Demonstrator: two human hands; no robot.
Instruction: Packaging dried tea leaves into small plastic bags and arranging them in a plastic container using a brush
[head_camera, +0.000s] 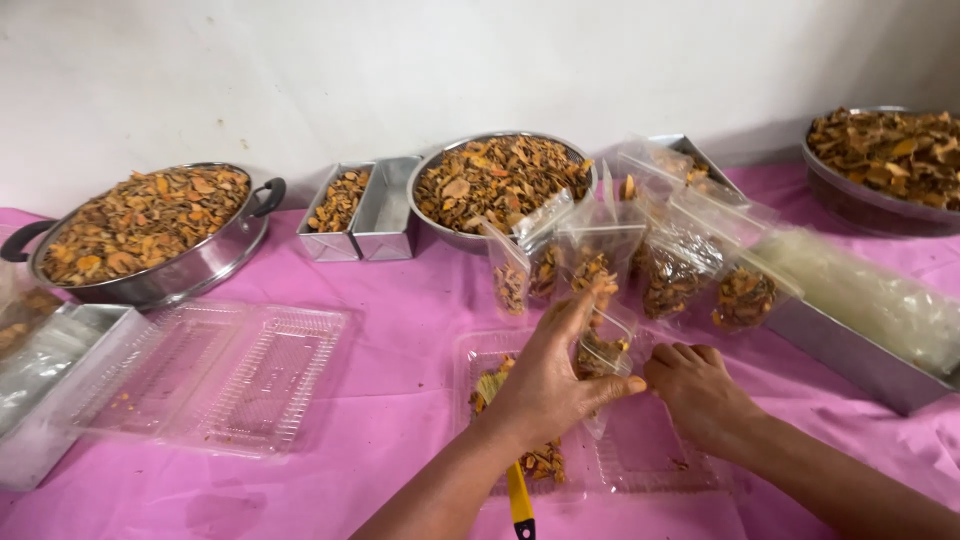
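Clear pouch (603, 352) w/ orange-brown chips pinched betw. left hand (545, 385) & right hand (700, 390).

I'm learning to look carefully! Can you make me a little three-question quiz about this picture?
1. True or false: the cloth on the table is green.
2. What do the left hand and right hand hold between them? A) spoon B) small clear bag C) lid
3. How many handles show on the big pan at the left?

Key: 1 false, it is pink; 2 B; 3 two.
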